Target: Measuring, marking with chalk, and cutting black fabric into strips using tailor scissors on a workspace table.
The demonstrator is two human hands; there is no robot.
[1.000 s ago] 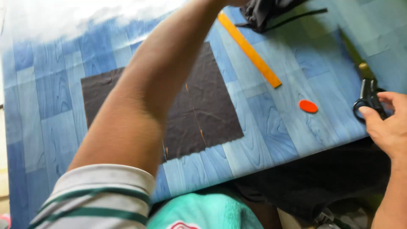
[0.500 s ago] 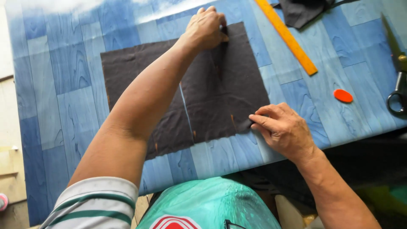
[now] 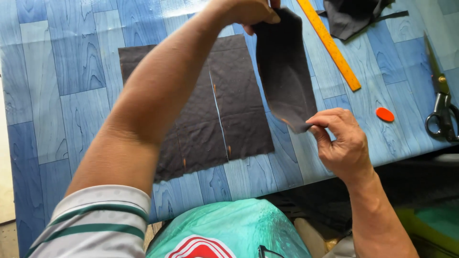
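A dark grey fabric strip (image 3: 286, 71) hangs lifted off the table, held at both ends. My left hand (image 3: 248, 12) pinches its far end near the top of the view. My right hand (image 3: 342, 141) pinches its near corner above the table's front edge. Two larger dark fabric pieces (image 3: 210, 110) lie flat side by side on the blue wood-pattern table (image 3: 62, 86), with a thin gap between them and small orange chalk marks along the cut edges.
An orange ruler (image 3: 330, 45) lies diagonally at the upper right. An orange chalk disc (image 3: 385, 114) sits near the front edge, with scissors (image 3: 442, 105) at the far right. A heap of dark fabric scraps (image 3: 354, 16) lies at the top.
Both hands were pressed on the flat fabric; now they have lifted its right-hand strip clear of the table, leaving the other pieces lying flat.
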